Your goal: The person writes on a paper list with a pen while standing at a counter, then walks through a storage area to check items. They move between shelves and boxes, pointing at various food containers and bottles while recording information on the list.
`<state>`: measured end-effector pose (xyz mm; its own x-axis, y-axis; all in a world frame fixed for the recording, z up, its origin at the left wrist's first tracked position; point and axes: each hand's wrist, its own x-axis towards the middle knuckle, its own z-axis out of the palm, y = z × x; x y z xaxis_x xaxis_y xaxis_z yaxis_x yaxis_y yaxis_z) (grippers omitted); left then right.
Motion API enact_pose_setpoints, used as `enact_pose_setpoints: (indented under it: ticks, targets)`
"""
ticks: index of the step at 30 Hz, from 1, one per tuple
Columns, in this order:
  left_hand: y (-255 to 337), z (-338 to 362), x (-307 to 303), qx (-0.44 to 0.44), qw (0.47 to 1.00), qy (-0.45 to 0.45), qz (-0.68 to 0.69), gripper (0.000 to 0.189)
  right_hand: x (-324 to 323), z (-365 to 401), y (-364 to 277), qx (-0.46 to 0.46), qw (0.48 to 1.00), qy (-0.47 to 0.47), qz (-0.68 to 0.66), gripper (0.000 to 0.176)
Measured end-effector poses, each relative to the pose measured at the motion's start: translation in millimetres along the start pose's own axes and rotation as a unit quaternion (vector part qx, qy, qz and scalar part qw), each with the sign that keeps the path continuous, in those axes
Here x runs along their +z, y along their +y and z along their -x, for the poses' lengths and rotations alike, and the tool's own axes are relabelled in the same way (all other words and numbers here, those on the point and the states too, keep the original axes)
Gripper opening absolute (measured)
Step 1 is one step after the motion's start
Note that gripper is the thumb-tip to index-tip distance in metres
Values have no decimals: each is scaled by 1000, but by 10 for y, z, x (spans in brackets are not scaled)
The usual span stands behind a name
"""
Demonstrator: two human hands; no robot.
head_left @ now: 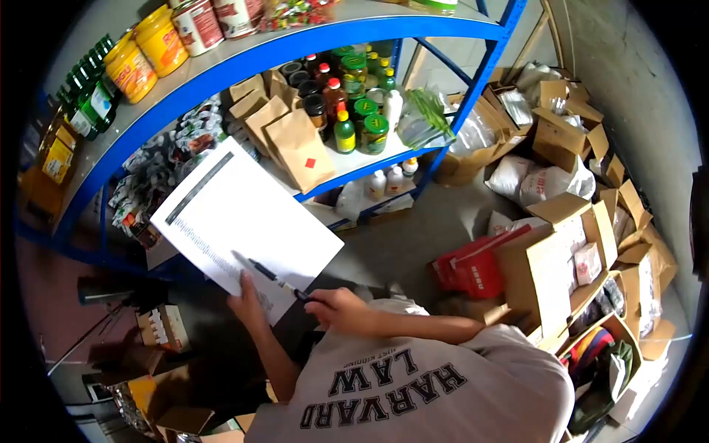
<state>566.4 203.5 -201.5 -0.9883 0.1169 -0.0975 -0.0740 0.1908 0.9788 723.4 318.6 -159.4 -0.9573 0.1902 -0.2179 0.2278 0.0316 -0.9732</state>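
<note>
My left hand [249,301] grips the lower left edge of a white printed sheet [273,221], which is tilted in front of the blue shelf. Its thumb lies on the paper and the other fingers are hidden behind it. A black pen [266,270] slants over the lower part of the sheet. My right hand [340,310] is closed round the pen's rear end. Whether the pen's tip touches the paper cannot be made out.
Blue shelving [473,26] holds jars, bottles, cans and brown paper bags [299,148]. Open cardboard boxes [535,277], white sacks [546,181] and a red bag [469,269] stand on the floor at the right. More boxes [164,328] are at the lower left.
</note>
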Motion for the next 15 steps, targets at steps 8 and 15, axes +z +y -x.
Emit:
enact_pose_setpoints:
  ticks: [8,15]
  targets:
    - [59,287,1007,70,996,-39,29,40,-1461,652,545,-140,901,405,68,19]
    - [12,633,1465,37,998,-49,11,38,-2202,1039,479,-171,835,521,42,26]
